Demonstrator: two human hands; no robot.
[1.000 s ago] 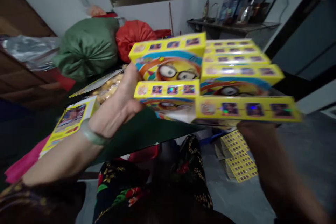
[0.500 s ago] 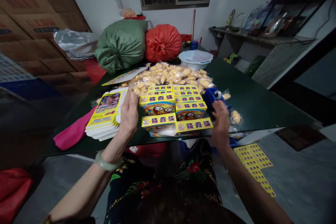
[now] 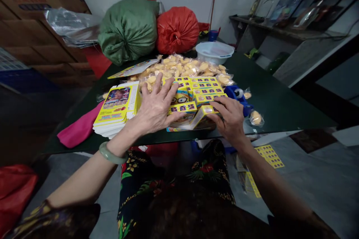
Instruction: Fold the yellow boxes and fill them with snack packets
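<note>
Several small yellow boxes (image 3: 208, 85) stand in two columns near the front edge of the dark green table. My left hand (image 3: 157, 108) lies with fingers spread against the left side of the boxes. My right hand (image 3: 230, 117) has its fingers curled over a front yellow box (image 3: 202, 115), which sits at an angle beside another front box (image 3: 183, 107). Left of my left hand is a stack of flat yellow printed cartons (image 3: 113, 108). Behind the boxes lies a heap of wrapped yellow pieces (image 3: 179, 66).
A blue tape dispenser (image 3: 241, 101) and a wrapped piece (image 3: 255, 118) lie to the right. At the back are a green sack (image 3: 127, 31), a red sack (image 3: 178, 30) and a pale basin (image 3: 214, 51). Pink cloth (image 3: 80, 129) lies left.
Both hands have moved inward onto the boxes, my left hand spreading over their left side. The front right box has turned to an angle. The view has shifted slightly.
</note>
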